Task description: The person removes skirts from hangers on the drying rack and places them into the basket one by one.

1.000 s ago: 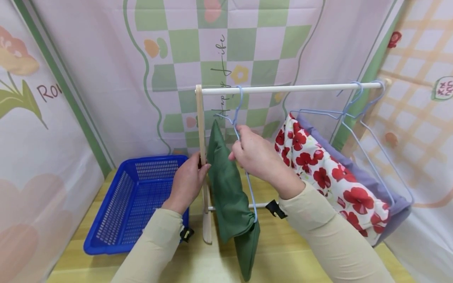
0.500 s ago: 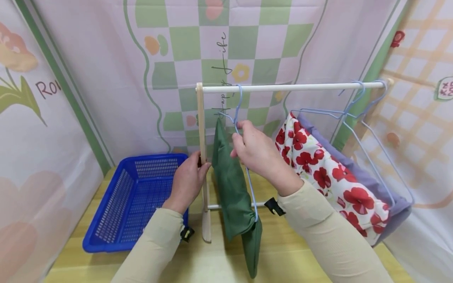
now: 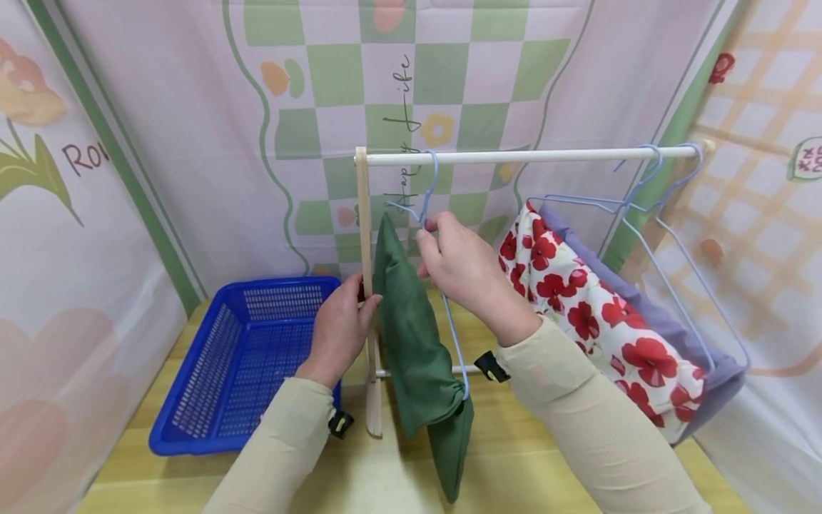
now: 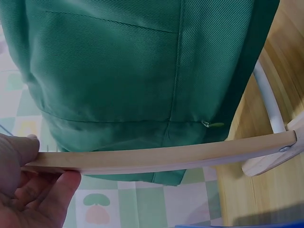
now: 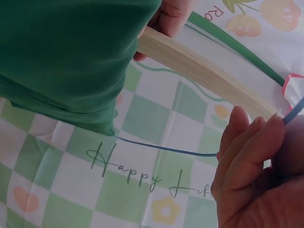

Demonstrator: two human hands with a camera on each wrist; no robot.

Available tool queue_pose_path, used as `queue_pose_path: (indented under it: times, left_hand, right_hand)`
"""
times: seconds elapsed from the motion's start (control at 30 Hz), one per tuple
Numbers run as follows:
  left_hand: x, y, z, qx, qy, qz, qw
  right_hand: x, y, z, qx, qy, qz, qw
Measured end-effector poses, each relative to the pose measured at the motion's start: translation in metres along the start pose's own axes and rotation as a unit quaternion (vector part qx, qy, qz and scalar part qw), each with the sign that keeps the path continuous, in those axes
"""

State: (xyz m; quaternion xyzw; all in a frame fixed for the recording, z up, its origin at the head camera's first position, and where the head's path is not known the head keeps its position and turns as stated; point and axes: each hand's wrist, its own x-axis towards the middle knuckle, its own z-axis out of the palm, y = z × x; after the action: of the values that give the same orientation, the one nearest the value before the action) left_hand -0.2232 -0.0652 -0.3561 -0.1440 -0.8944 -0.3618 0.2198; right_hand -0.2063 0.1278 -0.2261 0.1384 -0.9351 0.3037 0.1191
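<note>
A green garment (image 3: 414, 343) with seams and a small zip pull (image 4: 212, 124) hangs folded over a blue wire hanger (image 3: 454, 335). The hanger's hook goes over the rack's white rail (image 3: 539, 156), near its left end. Just below the hook, my right hand (image 3: 472, 275) pinches the hanger wire between thumb and fingers; the right wrist view shows the same right hand (image 5: 251, 175) at the wire. My left hand (image 3: 340, 328) grips the rack's wooden upright (image 3: 363, 214), thumb on one side and fingers on the other. The garment hangs close beside that upright.
Farther right on the rail, two more blue hangers (image 3: 681, 285) carry a red-flowered white cloth (image 3: 584, 314) and a purple cloth (image 3: 719, 392). A blue plastic basket (image 3: 193, 446) stands left of the rack on the wooden table (image 3: 533, 464). Printed curtains surround the table.
The green garment swings slightly right, then back left toward the upright. My right hand shifts a little with the hanger and keeps its pinch. My left hand stays on the upright.
</note>
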Motion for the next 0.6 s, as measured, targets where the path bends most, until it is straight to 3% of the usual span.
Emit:
queue_pose_path:
  times: [0.17, 0.4, 0.6]
  left_hand:
    - [-0.001, -0.001, 0.001, -0.008, -0.001, -0.002, 1.0]
    - [-0.003, -0.001, 0.003, -0.056, -0.005, -0.024, 0.9981]
    - [-0.01, 0.004, 0.002, -0.058, 0.025, -0.039, 0.9973]
  right_hand:
    - [0.001, -0.001, 0.001, -0.002, 0.006, -0.004, 1.0]
    - [0.002, -0.002, 0.003, -0.009, 0.008, -0.004, 0.9999]
    - [0.002, -0.001, 0.004, -0.008, 0.007, -0.001, 0.9999]
